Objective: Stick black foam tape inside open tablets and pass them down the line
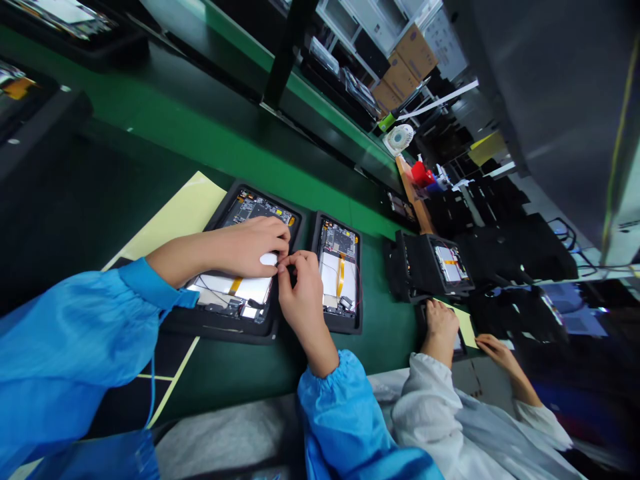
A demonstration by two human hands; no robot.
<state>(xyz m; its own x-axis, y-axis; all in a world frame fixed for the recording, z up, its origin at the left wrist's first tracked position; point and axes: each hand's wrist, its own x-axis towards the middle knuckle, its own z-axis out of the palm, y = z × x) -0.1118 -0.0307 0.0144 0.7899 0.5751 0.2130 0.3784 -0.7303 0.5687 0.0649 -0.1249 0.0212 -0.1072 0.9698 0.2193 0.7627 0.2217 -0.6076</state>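
Note:
An opened tablet point(235, 293) lies in a black tray point(220, 323) in front of me, its circuit board and white battery showing. My left hand point(250, 245) rests over the tablet, fingers curled on a small white piece point(269, 259). My right hand point(299, 288) sits at the tray's right edge, thumb and forefinger pinched together against the same spot. What the right fingers pinch is too small to make out. Both my sleeves are blue.
A second opened tablet point(339, 270) sits in its tray just to the right. A yellow sheet point(175, 217) lies under the left tray. A co-worker in white sleeves point(440, 400) works at the right. Black trays, a small fan point(399, 139) and boxes stand beyond.

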